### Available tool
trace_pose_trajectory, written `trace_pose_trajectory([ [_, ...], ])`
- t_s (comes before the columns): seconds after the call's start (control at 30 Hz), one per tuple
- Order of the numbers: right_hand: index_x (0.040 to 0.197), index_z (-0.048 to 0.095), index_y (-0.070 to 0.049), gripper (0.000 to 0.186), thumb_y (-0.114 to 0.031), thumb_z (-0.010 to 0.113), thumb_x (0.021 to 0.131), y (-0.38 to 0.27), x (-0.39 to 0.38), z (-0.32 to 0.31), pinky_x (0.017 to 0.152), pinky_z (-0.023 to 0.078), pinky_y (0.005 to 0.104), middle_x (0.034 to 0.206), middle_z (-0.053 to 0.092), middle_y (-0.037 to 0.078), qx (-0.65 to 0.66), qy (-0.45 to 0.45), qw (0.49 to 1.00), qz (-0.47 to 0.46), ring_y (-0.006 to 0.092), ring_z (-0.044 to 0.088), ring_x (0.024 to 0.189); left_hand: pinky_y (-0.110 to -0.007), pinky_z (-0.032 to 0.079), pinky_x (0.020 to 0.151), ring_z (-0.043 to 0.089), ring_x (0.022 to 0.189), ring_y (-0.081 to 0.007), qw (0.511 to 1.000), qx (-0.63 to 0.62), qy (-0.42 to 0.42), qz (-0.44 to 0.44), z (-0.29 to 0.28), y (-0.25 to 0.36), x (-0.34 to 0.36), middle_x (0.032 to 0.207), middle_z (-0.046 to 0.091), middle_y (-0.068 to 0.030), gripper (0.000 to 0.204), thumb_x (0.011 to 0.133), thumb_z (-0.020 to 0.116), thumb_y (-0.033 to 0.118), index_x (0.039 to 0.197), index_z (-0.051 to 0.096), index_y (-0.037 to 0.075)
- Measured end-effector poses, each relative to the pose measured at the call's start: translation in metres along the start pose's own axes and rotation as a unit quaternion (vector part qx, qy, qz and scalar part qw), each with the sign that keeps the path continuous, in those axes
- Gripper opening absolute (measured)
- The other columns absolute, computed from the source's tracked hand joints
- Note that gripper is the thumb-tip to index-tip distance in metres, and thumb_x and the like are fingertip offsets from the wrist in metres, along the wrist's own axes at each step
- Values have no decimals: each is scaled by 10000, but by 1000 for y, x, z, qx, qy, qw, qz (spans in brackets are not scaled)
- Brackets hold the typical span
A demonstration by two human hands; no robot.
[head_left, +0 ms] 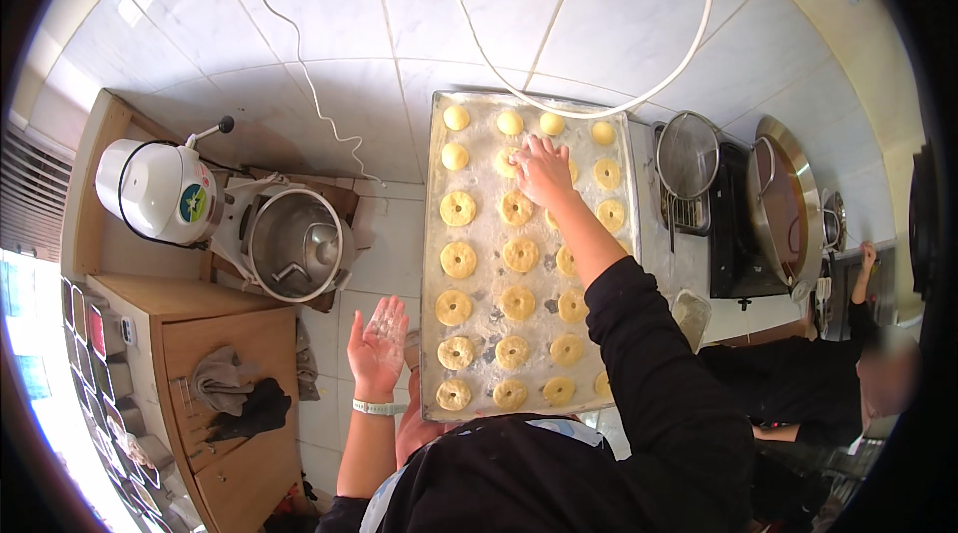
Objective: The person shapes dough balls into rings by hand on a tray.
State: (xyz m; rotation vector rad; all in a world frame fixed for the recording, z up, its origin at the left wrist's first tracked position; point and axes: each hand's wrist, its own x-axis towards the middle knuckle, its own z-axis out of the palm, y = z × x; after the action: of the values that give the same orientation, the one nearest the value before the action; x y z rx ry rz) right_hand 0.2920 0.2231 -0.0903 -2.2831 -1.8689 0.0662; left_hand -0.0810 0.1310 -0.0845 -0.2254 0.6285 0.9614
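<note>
A large metal tray (432, 313) lies in front of me, floured and set with rows of yellow dough. Rings of dough (458, 259) with a hole in the middle fill the near and middle rows. Along the far edge sit round dough balls (510, 122) without holes. My right hand (542, 172) reaches across the tray, fingers spread, its fingertips touching a dough piece (504, 163) in the second row from the back. That piece is partly hidden by the fingers. Left of the tray, my left hand (378, 345) is held palm up, open and dusted with flour, holding nothing.
A white stand mixer (160, 192) with a metal bowl (294, 244) stands at left, beside a wooden cabinet (220, 333) with cloths. At right are a mesh strainer (688, 156) and a wide pan (783, 194) of dark liquid. Another person (798, 383) works there. A white cable (599, 115) crosses the tray's far edge.
</note>
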Motion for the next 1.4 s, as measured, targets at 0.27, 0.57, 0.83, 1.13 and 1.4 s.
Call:
trace_pose_trajectory([
  [0.27,1014,616,-79,277,-229,594,782,4,-3,14,862,311,452,1191,466,68,-135,20,987,-80,211,379,1130,-397,334,1033,402,1235,-290,998,61,-2,5,3,1,-2,1324,412,-195,566,922,453,315,1307,315,-75],
  [0.57,935,583,-52,314,-350,568,838,-91,-80,-17,923,347,431,1144,472,128,288,-200,936,-28,284,420,1090,-387,383,984,513,1117,-300,938,342,-54,-29,33,-23,-12,1164,540,-205,440,926,472,258,1180,456,-102],
  [0.83,942,581,-49,266,-251,623,774,-181,-172,-60,910,299,426,1140,470,133,222,41,970,-91,301,407,1108,-317,463,852,597,904,-182,916,381,-113,-61,43,-19,-17,982,618,-104,258,897,546,165,1016,577,-63],
  [1.13,998,586,-25,288,-199,613,771,-234,-196,-90,932,280,457,1289,419,165,66,120,988,-67,320,364,1206,-212,440,739,580,822,-94,905,389,-169,-27,44,5,-27,904,642,-60,249,896,565,199,971,601,-36],
  [1.4,1015,512,19,203,-34,578,830,-248,-193,-96,794,502,350,1024,611,196,591,68,797,102,285,626,951,-216,435,765,573,838,-79,848,460,-263,8,67,33,-49,936,645,-39,301,891,578,223,1060,592,-26],
])
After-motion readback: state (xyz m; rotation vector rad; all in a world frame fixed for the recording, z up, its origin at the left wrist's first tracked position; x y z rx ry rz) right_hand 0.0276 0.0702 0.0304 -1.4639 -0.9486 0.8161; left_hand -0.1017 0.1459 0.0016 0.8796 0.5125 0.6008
